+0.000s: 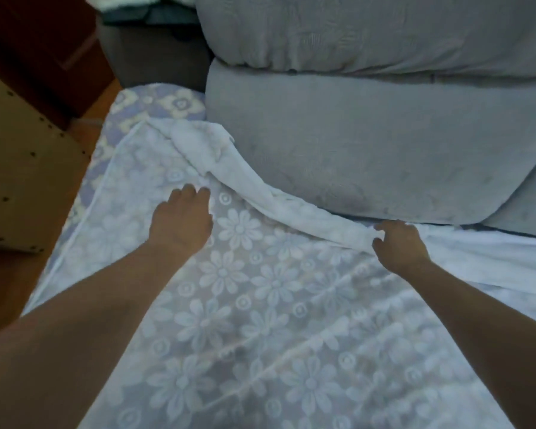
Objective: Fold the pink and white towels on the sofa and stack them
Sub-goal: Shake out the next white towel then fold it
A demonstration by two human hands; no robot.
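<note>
Towel [260, 305] lies flat under left hand [180, 221], right hand [399, 246] pinching its rolled edge.

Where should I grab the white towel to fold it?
Probably by the bunched far edge of the white towel, where it rolls up against the grey cushion. Reach from the near side, across the flat part. That thick roll gives something to pinch; the rest lies flat. The left hand and right hand are already there.
</note>
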